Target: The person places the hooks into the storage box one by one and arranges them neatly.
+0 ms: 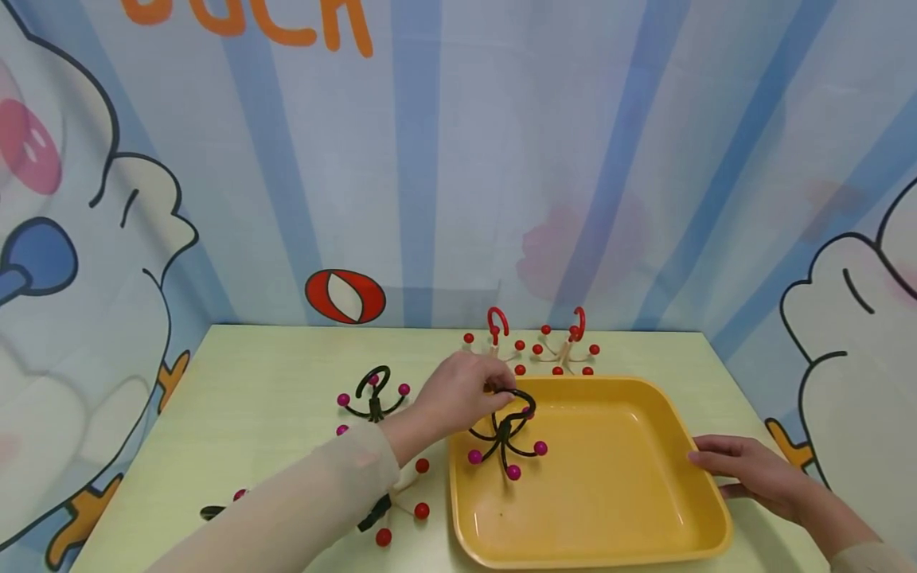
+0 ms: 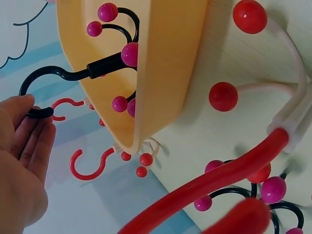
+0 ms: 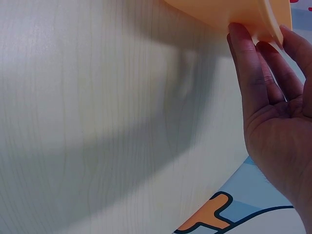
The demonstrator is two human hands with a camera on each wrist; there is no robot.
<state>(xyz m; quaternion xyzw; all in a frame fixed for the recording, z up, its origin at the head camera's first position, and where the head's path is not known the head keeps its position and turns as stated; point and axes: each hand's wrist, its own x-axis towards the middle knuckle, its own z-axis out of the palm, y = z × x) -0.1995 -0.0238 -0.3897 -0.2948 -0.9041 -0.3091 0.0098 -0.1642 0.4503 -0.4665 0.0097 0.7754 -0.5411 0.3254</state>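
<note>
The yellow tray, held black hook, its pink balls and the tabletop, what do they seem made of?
Yellow tray: probably moulded plastic, glossy, with soft highlights and rounded corners.
Black hook: perhaps plastic or coated metal; its smooth, even black leaves that open.
Pink balls: plastic or painted wood, shiny with highlights.
Tabletop: wood-grain lines, maybe laminate.

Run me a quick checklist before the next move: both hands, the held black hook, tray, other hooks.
1. Left hand pinches black hook by its curved end: ok.
2. Hook's pink balls inside the rim of the yellow tray: ok.
3. Balls resting on tray floor: cannot tell.
4. Right hand holds tray's right edge: ok.
5. Other hooks in tray: not ok; two red hooks are behind it.
</note>
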